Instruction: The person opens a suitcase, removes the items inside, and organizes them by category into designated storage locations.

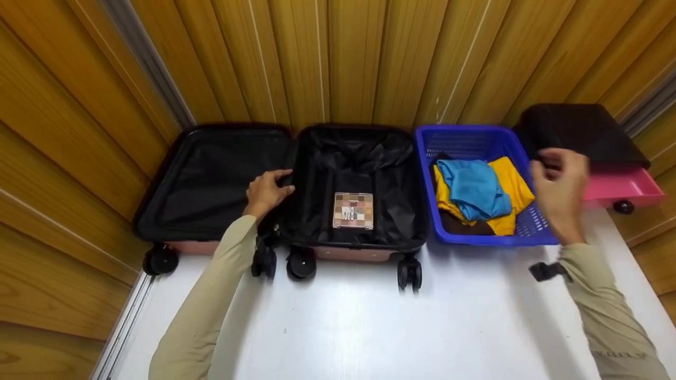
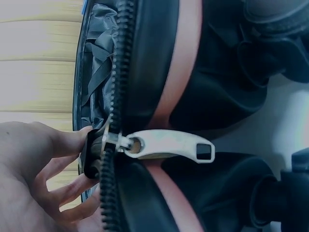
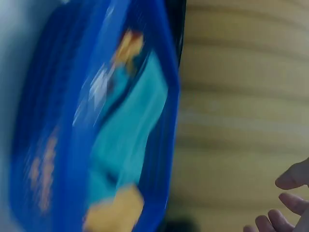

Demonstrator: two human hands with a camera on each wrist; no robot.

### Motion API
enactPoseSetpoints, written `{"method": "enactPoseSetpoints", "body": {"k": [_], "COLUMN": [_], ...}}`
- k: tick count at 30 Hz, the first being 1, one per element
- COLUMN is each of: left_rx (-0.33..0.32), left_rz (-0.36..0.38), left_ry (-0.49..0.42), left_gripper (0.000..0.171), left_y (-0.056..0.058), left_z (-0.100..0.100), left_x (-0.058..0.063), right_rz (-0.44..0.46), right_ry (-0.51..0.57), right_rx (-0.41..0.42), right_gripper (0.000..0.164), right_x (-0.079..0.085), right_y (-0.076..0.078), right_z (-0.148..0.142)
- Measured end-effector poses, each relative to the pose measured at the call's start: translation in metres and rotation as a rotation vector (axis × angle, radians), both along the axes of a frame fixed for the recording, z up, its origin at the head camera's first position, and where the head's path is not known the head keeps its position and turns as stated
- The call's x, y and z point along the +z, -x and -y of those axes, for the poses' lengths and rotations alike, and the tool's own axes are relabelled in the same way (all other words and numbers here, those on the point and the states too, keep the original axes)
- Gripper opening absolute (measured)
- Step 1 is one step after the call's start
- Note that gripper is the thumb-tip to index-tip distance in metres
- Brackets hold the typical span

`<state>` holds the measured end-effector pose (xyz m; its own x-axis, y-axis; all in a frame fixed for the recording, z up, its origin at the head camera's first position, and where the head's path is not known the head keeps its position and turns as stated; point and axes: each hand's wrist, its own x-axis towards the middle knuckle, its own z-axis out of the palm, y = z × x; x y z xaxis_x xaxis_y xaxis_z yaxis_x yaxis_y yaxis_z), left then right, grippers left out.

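An open suitcase (image 1: 222, 184) with black lining and pink sides lies spread in two halves. My left hand (image 1: 266, 194) is at the middle between them; in the left wrist view, its thumb and fingers pinch the black edge beside a metal zipper pull (image 2: 169, 144). An eyeshadow palette (image 1: 353, 210) lies flat in the right half. Blurred, my right hand (image 1: 562, 187) hovers by the right rim of a blue basket (image 1: 491, 240), its fingers loosely bent and holding nothing. Folded blue cloth (image 1: 472, 187) and yellow cloth (image 1: 515, 184) lie inside the basket.
A black case with a pulled-out pink drawer (image 1: 615, 184) stands right of the basket. Behind everything rises a wood-slat wall (image 1: 348, 63). Black suitcase wheels (image 1: 302, 263) stick out toward the front over the white table (image 1: 343, 327).
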<state>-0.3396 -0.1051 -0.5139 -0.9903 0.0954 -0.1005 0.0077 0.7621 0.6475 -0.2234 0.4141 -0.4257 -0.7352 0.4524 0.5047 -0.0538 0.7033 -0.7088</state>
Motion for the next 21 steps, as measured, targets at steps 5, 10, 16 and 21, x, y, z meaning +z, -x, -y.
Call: {"method": "enactPoseSetpoints", "body": {"k": [5,10,16,21], "left_rx": [0.02,0.036,0.046,0.095], "left_rz": [0.018,0.041,0.133,0.275], "left_ry": [-0.016,-0.049,-0.107,-0.24], "left_gripper": [0.052,0.06,0.058,0.054], "left_y": [0.0,0.001,0.004,0.006], "left_z": [-0.008,-0.012,-0.013,-0.012], "left_x": [0.0,0.004,0.011,0.013], "right_rz": [0.092,0.283,0.631,0.977], "right_ry": [-0.024,-0.056,-0.324,-0.573], "right_rx": [0.326,0.58,0.872,0.964], "right_gripper": [0.02,0.02,0.026,0.045], "right_x": [-0.002,-0.015,-0.036,-0.056], "right_y": [0.043,0.084,0.119,0.131], "right_z": [0.065,0.118,0.169,0.203]}}
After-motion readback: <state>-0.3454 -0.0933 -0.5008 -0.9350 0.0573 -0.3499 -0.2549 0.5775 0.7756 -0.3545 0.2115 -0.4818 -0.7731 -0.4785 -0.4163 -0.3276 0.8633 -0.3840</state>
